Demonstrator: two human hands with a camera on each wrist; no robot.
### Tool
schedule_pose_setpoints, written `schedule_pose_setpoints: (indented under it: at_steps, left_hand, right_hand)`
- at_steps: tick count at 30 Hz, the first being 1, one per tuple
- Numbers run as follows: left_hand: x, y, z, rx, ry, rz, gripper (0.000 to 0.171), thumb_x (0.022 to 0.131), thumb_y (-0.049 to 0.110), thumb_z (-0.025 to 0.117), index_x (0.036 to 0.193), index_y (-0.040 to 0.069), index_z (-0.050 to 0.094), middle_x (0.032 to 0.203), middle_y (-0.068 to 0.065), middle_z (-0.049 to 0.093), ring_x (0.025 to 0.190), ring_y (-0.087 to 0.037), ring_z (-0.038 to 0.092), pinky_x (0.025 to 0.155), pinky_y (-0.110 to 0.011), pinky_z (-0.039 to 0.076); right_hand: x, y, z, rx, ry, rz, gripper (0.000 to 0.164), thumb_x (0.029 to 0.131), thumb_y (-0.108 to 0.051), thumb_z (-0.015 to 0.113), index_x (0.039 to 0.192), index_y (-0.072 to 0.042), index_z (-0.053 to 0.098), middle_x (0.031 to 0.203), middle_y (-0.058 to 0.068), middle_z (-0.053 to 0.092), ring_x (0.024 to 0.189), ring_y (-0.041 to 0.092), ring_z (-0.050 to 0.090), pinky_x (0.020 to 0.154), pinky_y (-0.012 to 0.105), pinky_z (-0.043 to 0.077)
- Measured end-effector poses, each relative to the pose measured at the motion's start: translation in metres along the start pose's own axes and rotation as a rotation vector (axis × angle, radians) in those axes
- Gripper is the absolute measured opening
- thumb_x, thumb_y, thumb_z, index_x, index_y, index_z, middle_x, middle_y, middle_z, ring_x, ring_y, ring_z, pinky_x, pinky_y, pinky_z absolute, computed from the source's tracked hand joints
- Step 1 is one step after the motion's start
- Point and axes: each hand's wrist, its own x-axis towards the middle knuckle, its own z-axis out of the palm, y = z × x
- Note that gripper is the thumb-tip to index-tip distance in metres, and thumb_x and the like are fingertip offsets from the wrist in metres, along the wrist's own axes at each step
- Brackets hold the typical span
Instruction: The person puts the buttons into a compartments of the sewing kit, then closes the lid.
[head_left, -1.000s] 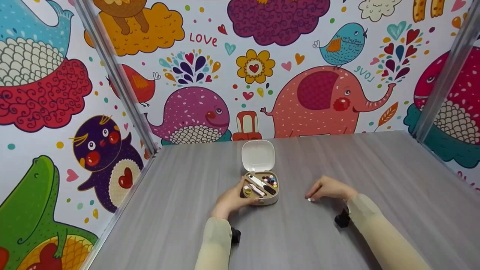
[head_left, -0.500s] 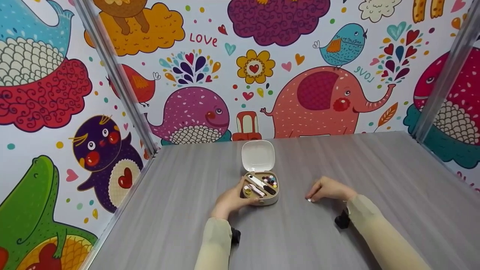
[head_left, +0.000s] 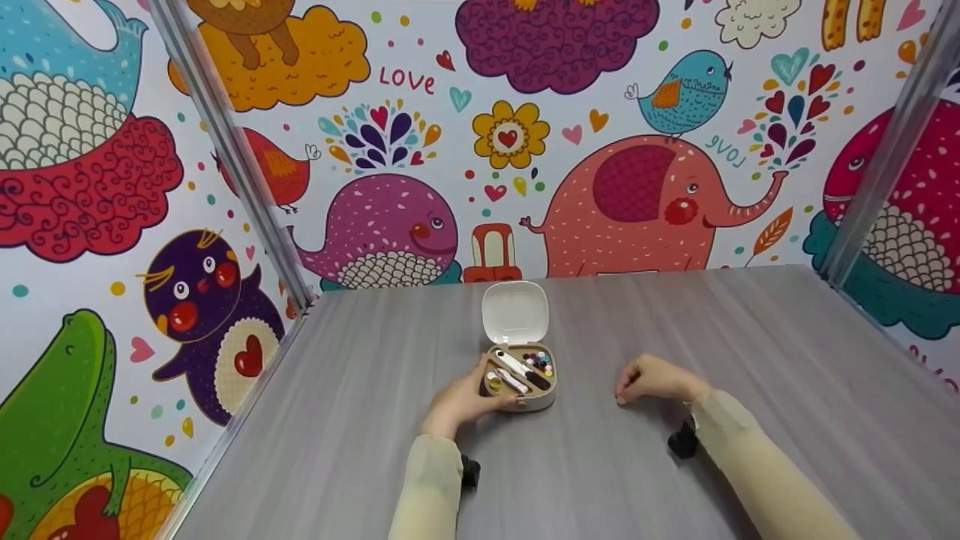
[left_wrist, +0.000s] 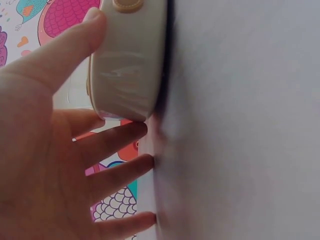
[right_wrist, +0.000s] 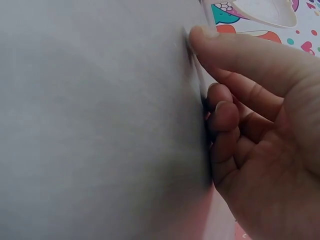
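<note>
My left hand (head_left: 454,405) grips the near left corner of a small white sewing kit box (head_left: 541,403). In the left wrist view its thumb (left_wrist: 92,25) lies at the front rim and the index finger reaches round the side; the other fingers spread apart close to the table. The lid (head_left: 515,311) stands open at the back. Inside are a white tool with a black end (head_left: 537,379), small coloured buttons (head_left: 537,360) and a gold piece (head_left: 495,383). To the right, my right hand (head_left: 661,377) has its thumb and fingertips down at the tabletop, pinching a small white piece hidden by them.
The grey table (head_left: 360,450) runs back to a wall (head_left: 506,60) printed with cartoon animals. Metal posts (head_left: 240,150) mark its back corners. Both wrists wear black camera mounts (head_left: 682,440), close to the tabletop.
The small white piece that showed below my right fingertips is now out of sight under them. The right fingers have drawn in slightly. My left hand and the box hold still.
</note>
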Motion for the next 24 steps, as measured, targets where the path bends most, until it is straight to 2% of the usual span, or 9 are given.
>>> schedule_pose_setpoints:
  at_steps: [9,18,24]
  left_hand:
    - [-0.001,0.002,-0.001,0.001,-0.002,0.001,0.101,0.08,0.053,0.073,0.153,0.005,0.024,0.145,-0.024,0.042,0.124,-0.042,0.049,0.099,-0.052,0.041]
    - [0.0,0.001,-0.002,-0.021,-0.003,-0.011,0.101,0.08,0.053,0.073,0.154,0.007,0.023,0.145,-0.024,0.042,0.127,-0.041,0.046,0.101,-0.052,0.039]
    - [0.0,-0.001,0.0,-0.012,-0.003,-0.016,0.101,0.08,0.055,0.073,0.154,0.008,0.023,0.141,-0.025,0.046,0.123,-0.041,0.05,0.098,-0.052,0.041]
  right_hand:
    - [0.003,-0.002,0.0,-0.012,0.032,-0.005,0.007,0.081,-0.007,0.073,0.076,-0.003,0.074,0.069,0.002,0.065,0.06,0.009,0.048,0.055,0.022,0.039]
    - [0.01,-0.01,-0.01,0.039,0.05,-0.009,0.009,0.083,-0.008,0.073,0.08,0.0,0.075,0.073,0.006,0.068,0.065,0.014,0.052,0.061,0.027,0.043]
    - [0.016,-0.021,-0.015,-0.003,0.052,-0.021,0.008,0.083,-0.008,0.073,0.081,-0.001,0.076,0.077,0.01,0.07,0.065,0.012,0.051,0.061,0.025,0.043]
